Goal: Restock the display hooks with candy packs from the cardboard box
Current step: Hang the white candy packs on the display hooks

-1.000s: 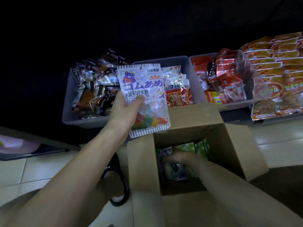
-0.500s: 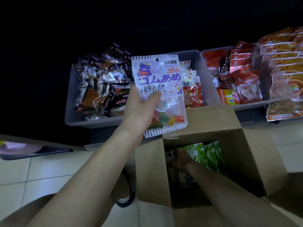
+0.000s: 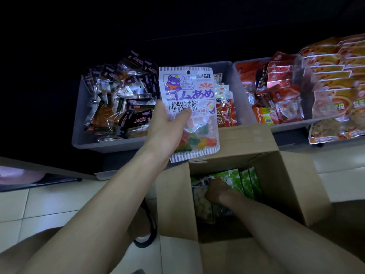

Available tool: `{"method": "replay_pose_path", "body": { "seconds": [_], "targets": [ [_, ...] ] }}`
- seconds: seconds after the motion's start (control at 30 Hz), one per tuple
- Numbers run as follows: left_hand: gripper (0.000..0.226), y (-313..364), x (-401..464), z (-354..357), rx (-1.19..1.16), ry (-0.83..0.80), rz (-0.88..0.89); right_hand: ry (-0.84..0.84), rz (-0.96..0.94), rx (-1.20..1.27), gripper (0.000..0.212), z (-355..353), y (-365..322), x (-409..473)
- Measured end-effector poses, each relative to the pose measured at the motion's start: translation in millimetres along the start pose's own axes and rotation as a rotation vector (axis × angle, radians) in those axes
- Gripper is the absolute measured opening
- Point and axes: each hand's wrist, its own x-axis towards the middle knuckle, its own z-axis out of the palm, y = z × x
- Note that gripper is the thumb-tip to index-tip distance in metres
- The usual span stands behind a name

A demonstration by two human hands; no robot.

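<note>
Above the open cardboard box (image 3: 292,175) on the tiled floor (image 3: 17,206), our left hand (image 3: 167,127) is clamped on a gummy bear candy pack (image 3: 189,91), thumb across its front, holding it upright before a grey bin (image 3: 83,133) of dark snack packets. Our right hand (image 3: 217,190) reaches down inside the box among green packs (image 3: 250,180) and pale ones; we cannot tell whether its fingers grip anything. Red snack packs (image 3: 276,95) fill the neighbouring bin.
</note>
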Motion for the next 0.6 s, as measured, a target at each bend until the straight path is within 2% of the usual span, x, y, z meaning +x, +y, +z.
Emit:
{"method": "replay_pose_path", "body": {
  "seconds": [0.1,0.2,0.4,0.47,0.6],
  "targets": [
    [0.024,-1.0,0.0,1.0,0.015,0.003,0.007,-0.021,-0.053,-0.018,0.043,-5.0,1.0,-4.0],
    [0.026,0.6,1.0,1.7,0.023,0.001,0.017,-0.045,-0.093,0.037,0.041,-19.5,13.5,-12.7],
    [0.041,16.0,-8.5,2.9,0.052,-0.013,0.106,-0.071,-0.131,0.363,0.034,-74.1,45.2,-77.0],
    [0.051,19.9,-16.6,0.7,0.013,-0.014,0.152,-0.056,-0.187,0.464,0.019,-92.4,54.8,-107.2],
    [0.085,25.1,-42.9,-6.2,0.039,-0.015,0.273,-0.048,-0.295,0.706,0.022,-126.8,69.9,-174.5]
  ]
}}
